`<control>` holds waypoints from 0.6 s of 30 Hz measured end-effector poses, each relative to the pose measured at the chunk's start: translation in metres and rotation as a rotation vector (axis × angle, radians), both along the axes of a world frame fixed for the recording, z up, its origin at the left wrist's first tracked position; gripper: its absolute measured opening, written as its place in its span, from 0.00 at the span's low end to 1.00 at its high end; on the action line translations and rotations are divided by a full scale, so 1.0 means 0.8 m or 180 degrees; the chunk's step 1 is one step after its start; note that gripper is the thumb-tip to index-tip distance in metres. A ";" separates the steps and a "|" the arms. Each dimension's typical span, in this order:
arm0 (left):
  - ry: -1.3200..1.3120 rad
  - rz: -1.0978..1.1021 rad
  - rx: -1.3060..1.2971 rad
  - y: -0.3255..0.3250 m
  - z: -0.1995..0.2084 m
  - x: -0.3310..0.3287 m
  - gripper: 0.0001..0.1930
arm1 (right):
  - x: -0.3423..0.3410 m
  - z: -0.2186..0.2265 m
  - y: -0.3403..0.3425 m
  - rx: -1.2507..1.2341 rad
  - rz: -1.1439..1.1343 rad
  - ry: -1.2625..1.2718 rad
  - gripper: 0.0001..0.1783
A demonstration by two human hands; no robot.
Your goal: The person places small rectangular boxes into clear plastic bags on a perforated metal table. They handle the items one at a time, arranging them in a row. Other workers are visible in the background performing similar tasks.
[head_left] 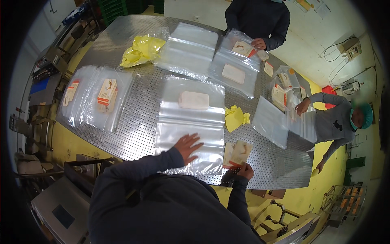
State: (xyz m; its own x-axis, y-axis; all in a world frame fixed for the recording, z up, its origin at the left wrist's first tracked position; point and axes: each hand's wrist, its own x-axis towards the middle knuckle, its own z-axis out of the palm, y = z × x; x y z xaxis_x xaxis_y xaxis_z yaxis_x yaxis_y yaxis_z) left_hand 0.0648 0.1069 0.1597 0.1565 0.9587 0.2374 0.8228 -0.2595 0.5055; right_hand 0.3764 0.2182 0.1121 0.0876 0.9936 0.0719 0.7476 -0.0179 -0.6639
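Note:
My left hand [188,149] lies with its fingers spread on a stack of clear plastic bags [172,130] in front of me. On the upper half of that stack rests a pale stack of cards [194,100] with rounded corners. To the right of the bags, my right hand [245,171] pinches the lower edge of a printed card [241,151], tilted over the table edge. Another card [228,153] shows partly behind it, and I cannot tell whether it is held too. A crumpled yellow sheet [235,118] lies just beyond.
The perforated metal table [140,101] carries more bag stacks with cards [107,92] at left. Yellow crumpled wrapping [142,51] sits at the back. One co-worker [260,20] stands across the table, another [337,116] at right beside clear bins [286,79].

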 end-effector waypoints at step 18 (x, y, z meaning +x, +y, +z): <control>-0.4622 0.1515 -0.1126 0.011 -0.005 0.058 0.16 | -0.156 0.049 -0.058 -0.1617 0.0708 0.3464 0.07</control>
